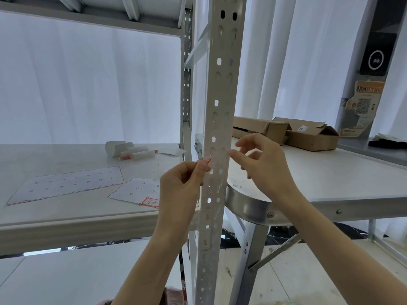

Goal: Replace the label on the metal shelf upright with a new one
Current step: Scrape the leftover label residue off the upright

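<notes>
Pinching label [206, 160] at upright [217, 128], left hand [180, 183]; right hand [264, 164] spread.

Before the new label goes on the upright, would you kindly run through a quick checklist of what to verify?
1. Label piece pinched in the left hand: ok, a red-edged bit shows at its fingertips.
2. Whether it is the old label or the new one: cannot tell.
3. Right hand free to help: ok, its fingers are spread beside the upright, holding nothing.
4. Upright face at hand height bare: ok.
5. Spare label to hand: ok, the one marked 4-2 lies on the shelf by the backing sheets.
</notes>
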